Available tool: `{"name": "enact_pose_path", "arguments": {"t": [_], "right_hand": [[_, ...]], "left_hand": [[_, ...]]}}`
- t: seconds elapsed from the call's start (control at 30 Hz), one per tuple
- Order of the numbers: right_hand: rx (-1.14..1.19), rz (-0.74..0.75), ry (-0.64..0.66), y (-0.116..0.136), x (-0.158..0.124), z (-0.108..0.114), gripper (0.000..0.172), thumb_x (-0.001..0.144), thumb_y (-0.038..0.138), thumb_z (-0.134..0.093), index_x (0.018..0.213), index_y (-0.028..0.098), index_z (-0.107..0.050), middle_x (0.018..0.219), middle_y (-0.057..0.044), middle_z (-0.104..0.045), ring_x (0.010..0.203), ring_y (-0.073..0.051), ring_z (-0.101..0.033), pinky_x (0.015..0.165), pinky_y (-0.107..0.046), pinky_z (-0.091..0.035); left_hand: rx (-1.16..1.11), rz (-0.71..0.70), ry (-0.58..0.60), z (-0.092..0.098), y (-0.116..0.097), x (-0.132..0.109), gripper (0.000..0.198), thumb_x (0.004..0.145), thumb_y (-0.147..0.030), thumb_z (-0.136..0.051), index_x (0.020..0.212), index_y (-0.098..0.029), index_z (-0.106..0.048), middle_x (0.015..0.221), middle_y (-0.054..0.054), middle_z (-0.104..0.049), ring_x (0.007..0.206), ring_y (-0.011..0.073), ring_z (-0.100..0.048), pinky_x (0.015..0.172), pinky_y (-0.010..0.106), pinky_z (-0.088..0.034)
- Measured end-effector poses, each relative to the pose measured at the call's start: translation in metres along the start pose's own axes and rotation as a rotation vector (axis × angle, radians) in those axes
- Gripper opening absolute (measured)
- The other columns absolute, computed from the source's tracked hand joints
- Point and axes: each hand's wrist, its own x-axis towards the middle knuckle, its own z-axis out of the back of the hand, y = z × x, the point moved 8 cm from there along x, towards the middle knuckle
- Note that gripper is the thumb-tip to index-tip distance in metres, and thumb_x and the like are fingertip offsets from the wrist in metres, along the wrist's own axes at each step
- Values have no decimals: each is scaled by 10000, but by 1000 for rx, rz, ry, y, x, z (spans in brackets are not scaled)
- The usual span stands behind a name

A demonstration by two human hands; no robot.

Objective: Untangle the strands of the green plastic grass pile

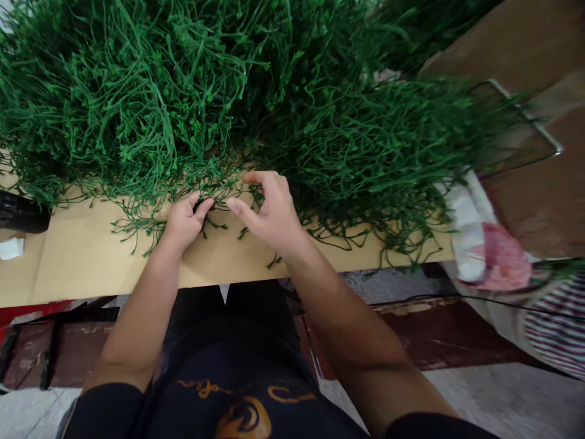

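A big heap of artificial green grass sprigs [256,97] covers the back of a tan board table [82,262]. My left hand [185,218] sits at the heap's near edge with its fingers pinched on a thin green sprig [218,198]. My right hand [267,210] is just right of it, fingers curled, thumb and forefinger closing on the same strand. Loose sprig ends [137,228] trail over the board near both hands.
A black object [21,212] and a small white piece [11,248] lie at the table's left edge. To the right are a pink and white cloth bundle [484,250], a wire frame [530,122] and striped fabric [555,329]. The floor shows below the table edge.
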Motion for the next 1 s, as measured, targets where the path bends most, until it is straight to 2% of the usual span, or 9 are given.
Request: {"name": "enact_pose_path", "arguments": {"t": [0.07, 0.13, 0.2, 0.27, 0.47, 0.63, 0.8, 0.87, 1.0], "right_hand": [[-174, 65, 3, 12, -8, -6, 436, 753, 547, -550, 987, 180, -538, 1048, -110, -560, 1030, -257, -445, 860, -421, -376], [-297, 96, 86, 17, -13, -19, 305, 801, 449, -530, 939, 180, -572, 1023, -109, -571, 1009, -264, -436, 826, -416, -364], [-364, 80, 165, 16, -14, -28, 199, 833, 350, -495, 872, 187, -601, 953, -97, -586, 955, -257, -444, 776, -399, -354], [-375, 54, 191, 12, -13, -28, 188, 845, 305, -467, 810, 191, -611, 884, -88, -586, 908, -248, -443, 751, -388, -343], [-165, 106, 317, 18, -17, -27, 231, 851, 223, -398, 663, 179, -525, 767, -60, -565, 757, -176, -413, 736, -353, -339], [-46, 196, 330, 36, -24, -13, 249, 849, 222, -393, 604, 186, -418, 667, -45, -499, 710, -160, -379, 702, -339, -339], [98, 288, 349, 46, -30, -2, 246, 863, 205, -376, 617, 194, -364, 628, -24, -463, 647, -136, -367, 651, -311, -344], [191, 243, 349, 39, -31, -2, 255, 879, 244, -374, 629, 193, -380, 621, -15, -456, 643, -130, -389, 659, -312, -349], [487, -40, 276, 5, -26, -3, 325, 860, 421, -452, 632, 188, -446, 652, -4, -447, 666, -118, -429, 668, -300, -375]], "left_hand": [[-15, 25, 3, 0, 2, 0, 250, 799, -383, -524, 676, -167, -547, 640, -7, -545, 633, 107, -503, 629, 241, -391], [-16, 37, -4, 0, 3, 0, 260, 800, -381, -522, 654, -166, -528, 607, -17, -521, 603, 96, -485, 601, 231, -372], [-11, 32, -13, 1, 3, 0, 268, 799, -382, -525, 642, -165, -516, 594, -23, -504, 585, 89, -467, 582, 226, -359], [-17, 23, -24, 2, 3, 0, 273, 796, -380, -531, 631, -164, -507, 585, -26, -489, 575, 84, -456, 578, 223, -355], [-68, 64, -18, 0, 5, 1, 289, 798, -361, -525, 587, -173, -467, 535, -28, -439, 529, 87, -431, 546, 222, -356], [-55, 46, -12, -11, 4, -1, 277, 799, -366, -535, 600, -178, -494, 556, -13, -488, 561, 107, -469, 572, 237, -378], [-55, 41, -12, -18, 2, -3, 296, 810, -386, -530, 597, -183, -496, 537, -16, -460, 579, 117, -484, 587, 244, -386], [-35, 49, -20, -18, 1, -4, 304, 811, -388, -530, 591, -183, -492, 533, -17, -451, 591, 119, -492, 595, 243, -390], [15, 52, 1, -15, -4, -4, 302, 823, -412, -503, 633, -178, -523, 574, -10, -480, 632, 122, -507, 638, 248, -418]]}}
